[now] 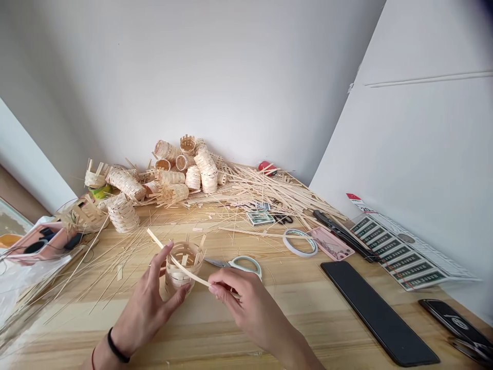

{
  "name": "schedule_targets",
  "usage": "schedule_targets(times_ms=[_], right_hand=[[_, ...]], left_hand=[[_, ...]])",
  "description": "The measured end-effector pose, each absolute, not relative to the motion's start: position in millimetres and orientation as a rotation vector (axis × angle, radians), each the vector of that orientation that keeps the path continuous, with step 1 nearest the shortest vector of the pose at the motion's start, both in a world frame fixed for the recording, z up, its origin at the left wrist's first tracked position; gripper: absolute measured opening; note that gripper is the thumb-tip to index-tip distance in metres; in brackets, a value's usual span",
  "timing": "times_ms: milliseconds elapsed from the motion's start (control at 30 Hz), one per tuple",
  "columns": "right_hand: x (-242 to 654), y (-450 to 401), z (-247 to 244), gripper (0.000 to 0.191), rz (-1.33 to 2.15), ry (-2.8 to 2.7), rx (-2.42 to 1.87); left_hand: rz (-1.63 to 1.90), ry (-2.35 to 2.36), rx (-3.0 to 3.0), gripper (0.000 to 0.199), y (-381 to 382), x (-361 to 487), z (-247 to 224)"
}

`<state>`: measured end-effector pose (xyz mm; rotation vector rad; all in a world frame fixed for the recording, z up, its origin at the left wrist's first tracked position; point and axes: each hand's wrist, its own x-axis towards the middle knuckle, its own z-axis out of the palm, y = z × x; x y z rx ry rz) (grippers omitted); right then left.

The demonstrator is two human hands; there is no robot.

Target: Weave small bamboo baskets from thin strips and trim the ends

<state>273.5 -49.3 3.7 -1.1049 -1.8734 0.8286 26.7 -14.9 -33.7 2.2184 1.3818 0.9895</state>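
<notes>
Two hands: L hand [148, 313] curled round half-woven bamboo basket [175, 280], R hand [246, 303] pinching thin strip [188, 272]

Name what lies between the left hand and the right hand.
In the head view, a part-woven bamboo basket and a bamboo strip sit between the left hand and right hand.
</notes>
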Motion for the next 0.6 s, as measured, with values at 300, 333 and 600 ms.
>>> schedule_targets(times_ms=[300, 333, 600], right_hand=[[276.6, -49.4, 0.3, 0.023, 0.768, -1.819, -1.145], [276.5, -49.2, -0.9, 0.022, 0.762, -1.808, -1.155], [274.4, -48.8, -4.5, 0.021, 0.764, -1.782, -1.163]], left_hand=[[0.919, 1.438, 2.301, 0.076, -13.0, 21.9, -27.8], [0.927, 1.444, 2.319, 0.077, -12.5, 21.7, -27.8], [0.989, 1.500, 2.335, 0.084, -9.9, 19.4, -33.3]])
